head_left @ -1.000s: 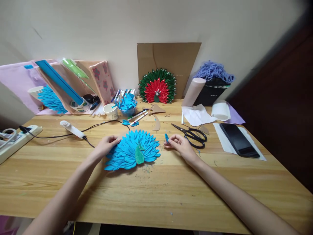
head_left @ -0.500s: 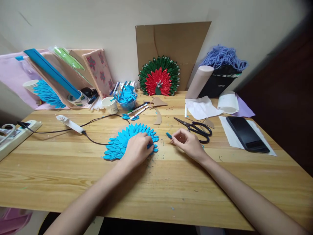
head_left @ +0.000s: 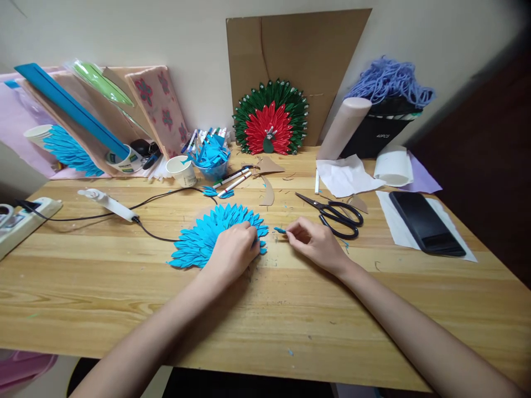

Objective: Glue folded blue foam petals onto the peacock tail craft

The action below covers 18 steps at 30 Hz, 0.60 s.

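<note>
A fan-shaped craft of layered blue petals lies on the wooden table. Across its right part rests my left hand, fingers curled closed at the fan's right edge; the fingertips are partly hidden. My right hand, a little to the right of the fan, pinches a small blue petal between thumb and forefinger. The petal's tip points left toward the fan, with a small gap between. Just behind my right hand lie black-handled scissors.
A white glue gun with a black cord lies at left. Behind are a paper cup, a bowl of blue strips, pens and a red-green peacock craft against cardboard. A phone lies at right.
My right hand has shifted slightly left with the petal, bringing it closer to the fan. My left hand stays on the fan. The camera view has tilted down a little.
</note>
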Each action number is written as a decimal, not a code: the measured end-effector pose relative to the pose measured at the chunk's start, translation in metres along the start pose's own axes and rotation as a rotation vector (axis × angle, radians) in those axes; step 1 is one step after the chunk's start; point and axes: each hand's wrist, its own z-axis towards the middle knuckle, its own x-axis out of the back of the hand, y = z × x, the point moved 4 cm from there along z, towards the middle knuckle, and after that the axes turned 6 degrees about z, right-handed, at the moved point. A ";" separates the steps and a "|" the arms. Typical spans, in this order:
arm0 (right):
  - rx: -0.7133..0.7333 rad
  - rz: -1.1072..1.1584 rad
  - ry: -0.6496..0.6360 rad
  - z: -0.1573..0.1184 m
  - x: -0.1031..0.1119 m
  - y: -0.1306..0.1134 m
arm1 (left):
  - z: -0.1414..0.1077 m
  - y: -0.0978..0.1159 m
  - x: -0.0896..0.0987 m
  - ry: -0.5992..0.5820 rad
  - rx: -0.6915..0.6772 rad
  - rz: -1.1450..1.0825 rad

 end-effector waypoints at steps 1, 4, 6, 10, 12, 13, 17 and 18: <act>0.003 -0.003 0.003 0.000 0.000 0.000 | 0.000 0.000 -0.001 -0.005 0.011 -0.008; 0.009 -0.006 0.011 0.001 0.000 0.000 | 0.002 0.001 -0.003 -0.020 0.054 -0.017; 0.009 -0.008 0.014 0.001 0.000 0.001 | 0.002 0.002 -0.003 -0.028 0.074 -0.024; -0.005 0.002 0.016 0.001 -0.001 0.003 | 0.004 0.004 0.000 -0.059 0.095 -0.025; -0.021 0.021 0.018 0.001 -0.001 0.004 | 0.005 0.006 0.003 -0.096 0.101 -0.008; -0.032 0.034 0.021 0.001 -0.001 0.004 | 0.006 0.007 0.005 -0.120 0.101 0.004; -0.079 0.097 0.025 0.000 0.000 0.005 | 0.009 0.014 0.010 -0.169 0.091 0.066; -0.085 0.106 0.024 -0.001 0.000 0.005 | 0.009 0.014 0.010 -0.167 0.093 0.078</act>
